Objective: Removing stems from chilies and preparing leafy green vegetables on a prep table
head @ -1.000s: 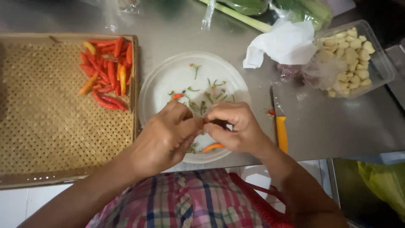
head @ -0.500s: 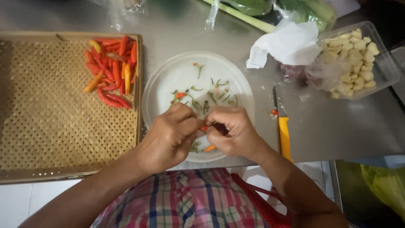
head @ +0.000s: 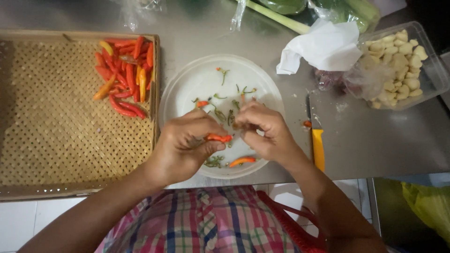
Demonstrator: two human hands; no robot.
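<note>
While both hands work over the round white plastic plate (head: 187, 89) at the steel tabletop's near edge, left hand (head: 185, 145) fingers pinched on a small red-orange chilli (head: 218, 138), right hand (head: 262, 131) fingers closed at its stem end, green stems (head: 220, 114) scattered on the plate, red and orange chillies (head: 123, 75) heaped in the woven tray's (head: 56, 131) far right corner.

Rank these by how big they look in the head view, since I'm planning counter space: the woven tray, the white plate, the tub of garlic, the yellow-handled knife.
1. Woven tray, clearly largest.
2. White plate.
3. Tub of garlic, partly cut off by the picture's edge.
4. Yellow-handled knife, smallest.
All lie on one counter, so nearness hardly skews this.
</note>
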